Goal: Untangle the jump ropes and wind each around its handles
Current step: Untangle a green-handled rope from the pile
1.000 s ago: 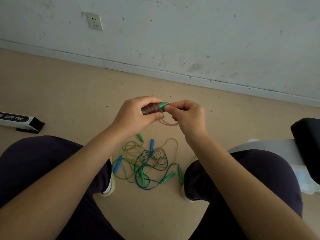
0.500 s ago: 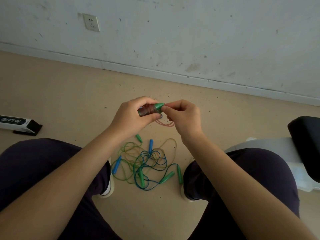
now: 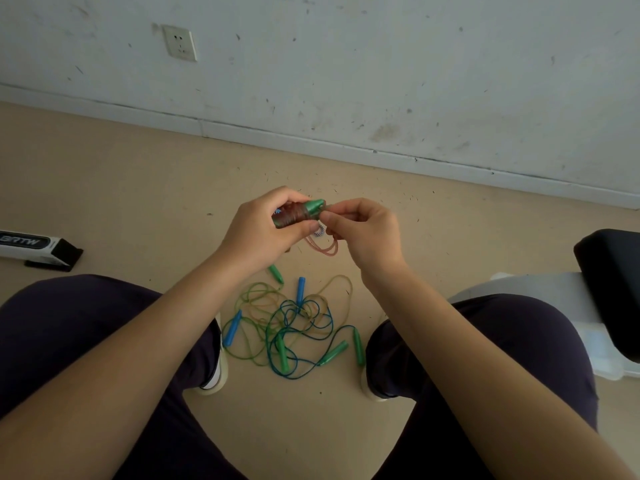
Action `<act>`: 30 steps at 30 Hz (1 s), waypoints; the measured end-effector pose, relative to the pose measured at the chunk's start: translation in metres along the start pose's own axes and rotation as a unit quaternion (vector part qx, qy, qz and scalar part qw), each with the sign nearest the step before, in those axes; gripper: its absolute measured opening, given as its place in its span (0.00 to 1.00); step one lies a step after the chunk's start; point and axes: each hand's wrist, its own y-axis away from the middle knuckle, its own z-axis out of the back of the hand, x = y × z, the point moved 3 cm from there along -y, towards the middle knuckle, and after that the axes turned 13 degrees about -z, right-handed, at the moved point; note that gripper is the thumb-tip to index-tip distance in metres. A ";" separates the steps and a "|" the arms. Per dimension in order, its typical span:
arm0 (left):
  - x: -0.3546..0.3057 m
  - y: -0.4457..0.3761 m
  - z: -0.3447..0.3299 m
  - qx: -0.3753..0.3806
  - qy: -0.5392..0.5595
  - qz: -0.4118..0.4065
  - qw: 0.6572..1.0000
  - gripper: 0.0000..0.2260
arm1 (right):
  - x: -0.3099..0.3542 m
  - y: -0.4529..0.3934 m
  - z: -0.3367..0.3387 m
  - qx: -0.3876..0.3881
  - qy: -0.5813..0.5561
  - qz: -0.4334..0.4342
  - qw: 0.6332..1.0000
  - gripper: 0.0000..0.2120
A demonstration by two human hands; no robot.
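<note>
Left grip [image 3: 263, 230] curled round green handles [image 3: 301, 213] bound in reddish rope [image 3: 320, 247], right grip [image 3: 360, 230] pinching its loose loops

A bare, plain indoor room: scuffed white wall [image 3: 381, 64], a wall socket [image 3: 180, 43], tan floor [image 3: 104, 174] speckled with debris.

We see soft, even, slightly dim light, faint shadows on the floor [image 3: 138, 188], no glare; the wall's [image 3: 381, 64] base line bends from wide-angle distortion; detail stays fairly sharp.
</note>
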 end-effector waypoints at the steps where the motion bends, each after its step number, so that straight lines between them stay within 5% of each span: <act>1: 0.001 0.000 0.001 0.004 -0.001 -0.005 1.000 0.12 | 0.000 0.000 0.000 0.000 -0.006 -0.002 1.000 0.05; 30: -0.005 0.004 -0.004 -0.002 -0.043 -0.081 0.996 0.15 | 0.001 0.004 -0.004 0.017 -0.013 0.005 1.000 0.02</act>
